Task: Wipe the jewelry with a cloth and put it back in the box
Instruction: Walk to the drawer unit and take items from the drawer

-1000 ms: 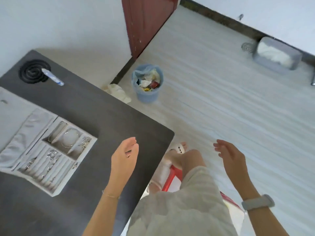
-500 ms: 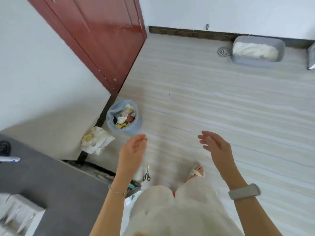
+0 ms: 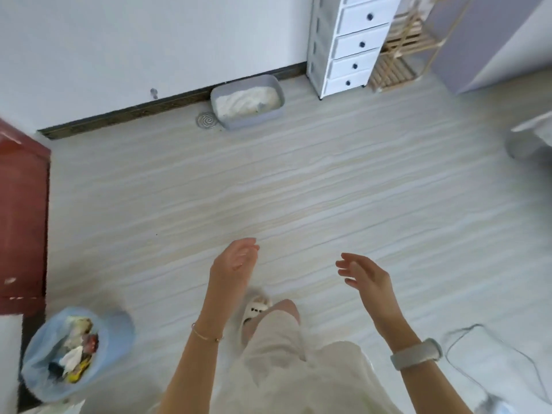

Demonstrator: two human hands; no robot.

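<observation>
The jewelry box, the cloth and the table are out of view. My left hand hangs in the air over the pale floor, fingers relaxed, holding nothing; a thin bracelet circles its wrist. My right hand is raised beside it with fingers spread and loose, also holding nothing, and a grey watch band sits on that wrist. Below my hands I see my light trousers and one foot in a white sandal.
A blue waste bin full of rubbish stands at the lower left beside a red door. A grey litter tray sits against the far wall, a white drawer unit to its right. A cable lies on the floor, lower right.
The view has swung right, away from the table and the jewelry box, which have left the frame. The bin moved to the lower left. Both hands stay raised and hold nothing.
</observation>
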